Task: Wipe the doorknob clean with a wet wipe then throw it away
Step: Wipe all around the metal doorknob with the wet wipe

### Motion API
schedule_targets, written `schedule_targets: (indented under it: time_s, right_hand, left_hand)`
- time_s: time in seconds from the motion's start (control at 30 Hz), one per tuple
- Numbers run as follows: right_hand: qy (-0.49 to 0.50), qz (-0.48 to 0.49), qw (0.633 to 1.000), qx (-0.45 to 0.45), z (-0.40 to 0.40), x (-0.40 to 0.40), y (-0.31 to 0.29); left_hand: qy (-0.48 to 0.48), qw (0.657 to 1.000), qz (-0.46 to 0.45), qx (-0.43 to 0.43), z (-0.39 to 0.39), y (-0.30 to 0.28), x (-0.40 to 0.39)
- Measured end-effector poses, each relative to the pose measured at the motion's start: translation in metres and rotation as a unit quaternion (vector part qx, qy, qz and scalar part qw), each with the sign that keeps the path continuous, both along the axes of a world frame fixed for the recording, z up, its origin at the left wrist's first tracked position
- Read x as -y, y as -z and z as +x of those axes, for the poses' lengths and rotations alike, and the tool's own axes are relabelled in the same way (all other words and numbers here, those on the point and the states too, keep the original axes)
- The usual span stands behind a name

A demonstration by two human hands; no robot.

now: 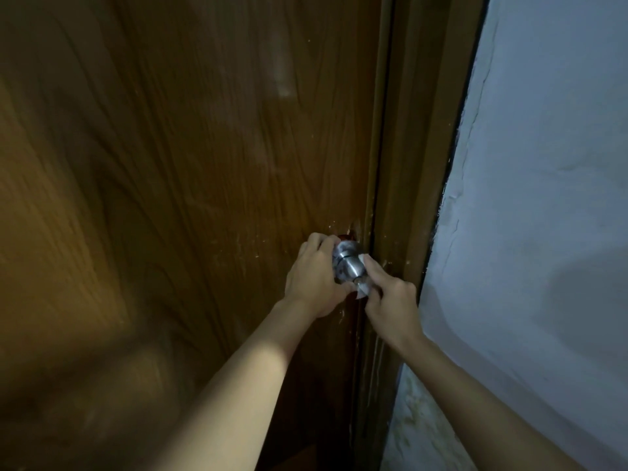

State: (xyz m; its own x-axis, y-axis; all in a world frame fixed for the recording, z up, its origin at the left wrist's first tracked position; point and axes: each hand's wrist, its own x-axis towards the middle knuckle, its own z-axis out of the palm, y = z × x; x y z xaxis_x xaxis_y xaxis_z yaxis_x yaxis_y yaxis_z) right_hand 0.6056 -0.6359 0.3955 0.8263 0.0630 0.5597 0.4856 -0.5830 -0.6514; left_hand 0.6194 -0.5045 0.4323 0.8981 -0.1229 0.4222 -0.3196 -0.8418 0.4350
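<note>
A round silver doorknob sticks out of a brown wooden door near its right edge. My left hand curls around the knob's left side, fingers over the top and thumb under it. My right hand comes in from the right, its fingers pressed against the knob's right side. A small white wet wipe shows between those fingers and the knob, with another bit of it at my fingertip. Most of the wipe is hidden by my fingers.
The brown door frame runs top to bottom just right of the knob. A pale, rough plastered wall fills the right side. The light is dim. The door has scuffs and chips around the knob.
</note>
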Motion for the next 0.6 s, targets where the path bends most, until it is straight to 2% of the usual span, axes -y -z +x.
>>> schedule_targets:
  time_s: [0.17, 0.3, 0.37, 0.47, 0.53, 0.6]
  right_hand:
    - [-0.017, -0.059, 0.997, 0.05, -0.007, 0.004, 0.002]
    - [-0.042, -0.082, 0.995, 0.032, 0.001, 0.001, -0.003]
    - [-0.037, -0.034, 0.999, -0.012, 0.005, 0.0, -0.005]
    - [-0.033, 0.1, 0.984, -0.145, 0.009, 0.0, -0.001]
    - [-0.071, 0.205, 0.95, -0.226, 0.009, -0.002, 0.003]
    - [-0.117, 0.337, 0.883, -0.304, 0.005, -0.002, 0.005]
  left_hand:
    - [0.001, 1.0, -0.002, 0.005, 0.001, 0.001, -0.001]
    - [0.003, 1.0, -0.008, 0.009, 0.002, 0.002, 0.0]
    - [0.001, 1.0, -0.01, 0.01, 0.001, 0.002, 0.001]
    - [-0.002, 1.0, -0.013, 0.01, 0.002, 0.003, 0.001]
    - [-0.007, 1.0, -0.009, 0.012, 0.002, 0.003, 0.0]
    - [-0.009, 1.0, -0.006, 0.008, 0.003, 0.003, 0.0]
